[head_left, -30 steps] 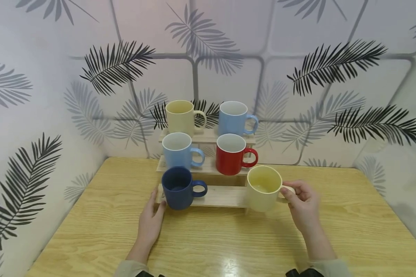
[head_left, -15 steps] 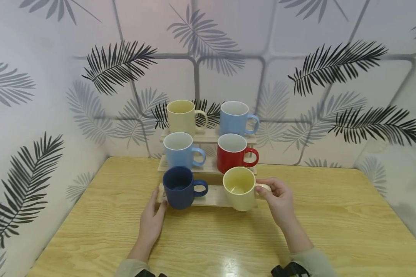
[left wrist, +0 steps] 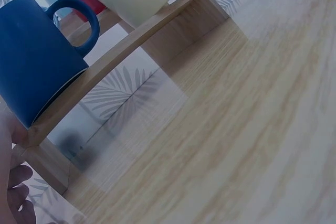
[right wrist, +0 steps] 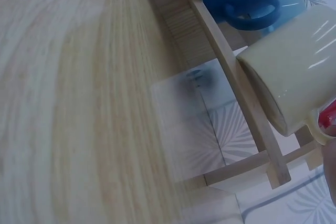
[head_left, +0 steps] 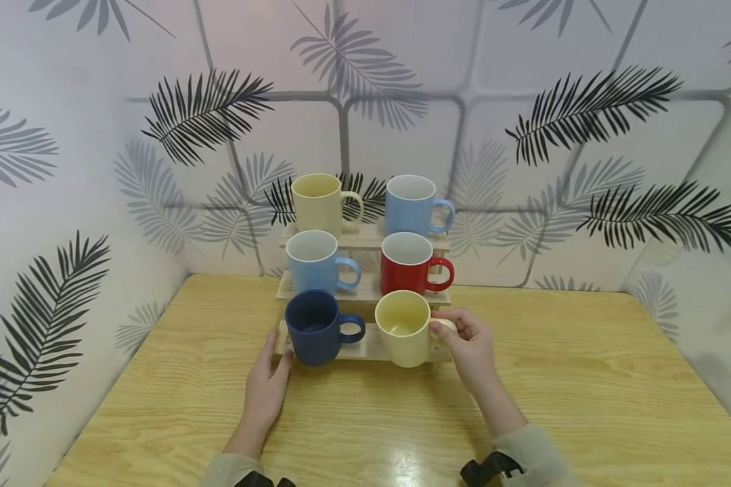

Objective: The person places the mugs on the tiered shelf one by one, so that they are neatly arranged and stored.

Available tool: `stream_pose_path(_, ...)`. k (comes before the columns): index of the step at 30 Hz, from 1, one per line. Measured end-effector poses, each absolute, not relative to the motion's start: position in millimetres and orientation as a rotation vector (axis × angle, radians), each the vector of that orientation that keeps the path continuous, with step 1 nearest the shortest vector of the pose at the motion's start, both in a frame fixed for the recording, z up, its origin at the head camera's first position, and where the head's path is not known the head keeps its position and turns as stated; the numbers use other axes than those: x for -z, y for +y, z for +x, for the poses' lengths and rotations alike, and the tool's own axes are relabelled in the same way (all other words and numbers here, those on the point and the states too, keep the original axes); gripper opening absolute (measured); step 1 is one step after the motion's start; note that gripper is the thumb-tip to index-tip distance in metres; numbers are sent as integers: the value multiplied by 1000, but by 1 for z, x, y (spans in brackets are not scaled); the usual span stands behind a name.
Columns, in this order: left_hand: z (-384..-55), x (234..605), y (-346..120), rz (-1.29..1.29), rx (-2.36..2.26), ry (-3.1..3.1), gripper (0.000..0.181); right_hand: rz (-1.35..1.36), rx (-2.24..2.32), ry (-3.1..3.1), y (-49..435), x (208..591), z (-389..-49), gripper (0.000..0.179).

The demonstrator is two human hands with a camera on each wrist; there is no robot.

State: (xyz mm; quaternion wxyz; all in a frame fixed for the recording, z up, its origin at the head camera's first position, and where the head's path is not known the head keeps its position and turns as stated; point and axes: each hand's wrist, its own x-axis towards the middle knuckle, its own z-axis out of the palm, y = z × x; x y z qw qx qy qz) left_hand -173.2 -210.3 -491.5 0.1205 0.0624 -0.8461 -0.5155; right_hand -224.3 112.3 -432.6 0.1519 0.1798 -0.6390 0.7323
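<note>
In the head view my right hand (head_left: 474, 352) pinches the handle of a pale yellow mug (head_left: 402, 333), upright at the right part of the lowest shelf of a wooden three-tier rack (head_left: 368, 345). The right wrist view has that yellow mug (right wrist: 294, 69) at the shelf board; whether its whole base rests there I cannot tell. My left hand (head_left: 265, 392) grips the rack's left end, thumb at the front, beside a dark blue mug (head_left: 313, 333) standing on the same shelf. Fingers (left wrist: 20, 187) of that hand curl below the board in the left wrist view.
On the middle shelf stand a light blue mug (head_left: 313, 265) and a red mug (head_left: 405, 265). The top shelf bears a cream mug (head_left: 317, 206) and another light blue mug (head_left: 409, 208). The rack stands on a wood-grain table (head_left: 365, 419), before a leaf-patterned wall (head_left: 402, 54).
My right hand has brought the yellow mug leftward, from beyond the lowest shelf's right end to the shelf's right part. The left hand and the other mugs have stayed put.
</note>
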Motion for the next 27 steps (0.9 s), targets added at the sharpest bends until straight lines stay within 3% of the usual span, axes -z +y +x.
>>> stream_pose_path(7, -173, 491, -211, 182, 1506, -2471, 58, 495, -2147, -1811, 111, 437, -225, 18)
stream_pose_path(12, -173, 491, -211, 180, 1489, -2475, 58, 534, -2268, -1705, 113, 444, -224, 7)
stream_pose_path(18, -173, 492, -211, 169, 1497, -2471, 58, 573, -2386, -1611, 114, 448, -222, 15)
stream_pose_path(24, -173, 491, -212, 168, 1513, -2464, 59, 527, -2273, -1722, 115, 448, -221, 8)
stream_pose_path(27, -170, 489, -213, 189, 1541, -2460, 61, 519, -2187, -1836, 118, 448, -221, 14)
